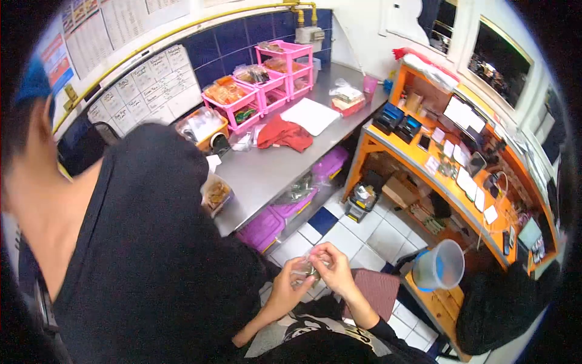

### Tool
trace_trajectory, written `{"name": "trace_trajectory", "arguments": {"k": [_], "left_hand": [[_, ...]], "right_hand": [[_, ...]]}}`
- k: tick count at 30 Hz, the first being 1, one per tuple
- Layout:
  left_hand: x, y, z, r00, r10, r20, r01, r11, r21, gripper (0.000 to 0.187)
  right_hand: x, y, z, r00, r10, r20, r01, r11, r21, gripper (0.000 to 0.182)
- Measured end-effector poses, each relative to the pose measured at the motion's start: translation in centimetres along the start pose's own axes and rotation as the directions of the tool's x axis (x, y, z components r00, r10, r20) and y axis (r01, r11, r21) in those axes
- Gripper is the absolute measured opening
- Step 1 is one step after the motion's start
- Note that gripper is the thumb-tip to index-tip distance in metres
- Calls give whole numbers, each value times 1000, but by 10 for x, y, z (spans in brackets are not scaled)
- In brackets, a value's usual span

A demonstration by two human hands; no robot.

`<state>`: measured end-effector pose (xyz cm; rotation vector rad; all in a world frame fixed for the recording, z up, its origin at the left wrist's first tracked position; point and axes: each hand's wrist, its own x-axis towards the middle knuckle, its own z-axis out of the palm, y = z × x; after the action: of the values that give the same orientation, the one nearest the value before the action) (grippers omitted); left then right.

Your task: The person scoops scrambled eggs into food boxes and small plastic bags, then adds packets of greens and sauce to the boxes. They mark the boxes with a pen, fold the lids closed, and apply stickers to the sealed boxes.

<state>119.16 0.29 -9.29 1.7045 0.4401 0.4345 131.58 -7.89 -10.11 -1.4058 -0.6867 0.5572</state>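
Low in front of my body, both hands are around a small clear plastic bag with something dark greenish in it. My left hand is closed on the bag's left side. My right hand pinches its upper part with thumb and fingertips. Fingers cover much of the bag, so its exact contents cannot be made out. Below the hands lies the printed front of my shirt.
A person in a black top stands close on my left. A steel counter holds pink stacked baskets, a red cloth and a white board. To the right are an orange desk and a translucent bucket on a wooden bench.
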Motion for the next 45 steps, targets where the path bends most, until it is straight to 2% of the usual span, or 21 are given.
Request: {"name": "trace_trajectory", "arguments": {"k": [2, 4, 6, 10, 12, 17, 19, 20, 21, 24, 25, 28, 29, 30, 32, 33, 36, 38, 41, 42, 45], "left_hand": [[20, 0, -6, 990, -121, -76, 105, 977, -188, 42], [37, -1, -9, 979, -110, -170, 86, 986, -143, 35], [55, -15, -14, 922, -234, -308, 93, 907, -412, 34], [104, -35, -25, 855, -245, -457, 21, 897, -441, 30], [134, -54, -35, 787, -193, -586, 51, 967, -251, 22], [236, -50, -87, 494, -211, -844, -14, 968, -251, 26], [282, -32, -126, 376, -47, -925, 69, 997, -23, 26], [299, -30, -157, 417, 112, -902, 51, 988, 147, 26], [317, -18, -182, 355, 129, -926, 160, 967, 196, 29], [349, -36, -284, 196, 358, -913, 328, 853, 405, 32], [355, -41, -316, 201, 455, -867, 434, 753, 495, 33], [363, -47, -399, 154, 439, -885, 654, 627, 424, 41], [368, -39, -418, 96, 274, -957, 728, 636, 256, 49], [370, -46, -438, 99, 272, -957, 733, 630, 255, 49], [384, -66, -485, 60, 449, -891, 911, 341, 234, 61], [411, -44, -480, 94, 399, -912, 846, 451, 284, 68], [496, -28, -481, 411, 609, -678, 638, 339, 692, 61], [575, -23, -462, 442, 584, -681, 428, 529, 732, 47], [700, -30, -437, 635, 538, -555, 157, 613, 774, 33], [739, -41, -429, 694, 566, -445, 95, 541, 836, 31], [840, -66, -408, 779, 535, -327, 73, 442, 894, 31]], "right_hand": [[37, -2, 0, 992, -40, 117, 36, 999, 33, 14], [67, -10, 3, 944, 108, 312, -127, 991, 43, 15], [105, -9, 1, 907, 15, 421, 6, 999, -47, 23], [198, 0, -2, 735, 101, 670, -133, 991, -2, 30], [258, 26, -7, 728, -24, 686, 13, 1000, 21, 30], [432, 35, -46, 772, -75, 632, 67, 997, 36, 26], [515, 22, -64, 751, -123, 649, 200, 979, -46, 23], [555, 17, -63, 810, -153, 567, 198, 980, -17, 19], [603, 20, -64, 793, -297, 532, 402, 911, -90, 17], [727, 24, -27, 783, -491, 381, 545, 837, -42, 14], [764, 29, -14, 780, -472, 411, 576, 798, -177, 15], [854, 54, 39, 772, -359, 525, 561, 772, -297, 21], [877, 65, 52, 755, -308, 579, 569, 746, -346, 25], [896, 77, 63, 741, -257, 620, 579, 712, -398, 30], [915, 85, 77, 772, -120, 625, 548, 624, -557, 41], [925, 87, 82, 795, 12, 607, 520, 501, -692, 52], [929, 88, 96, 878, 157, 452, 376, 357, -855, 73], [929, 88, 100, 883, 150, 444, 374, 345, -861, 76], [941, 98, 99, 929, 169, 328, 231, 427, -874, 66], [944, 103, 95, 936, 171, 308, 213, 422, -881, 66], [948, 120, 86, 933, -62, 355, 284, 733, -619, 41]]}}
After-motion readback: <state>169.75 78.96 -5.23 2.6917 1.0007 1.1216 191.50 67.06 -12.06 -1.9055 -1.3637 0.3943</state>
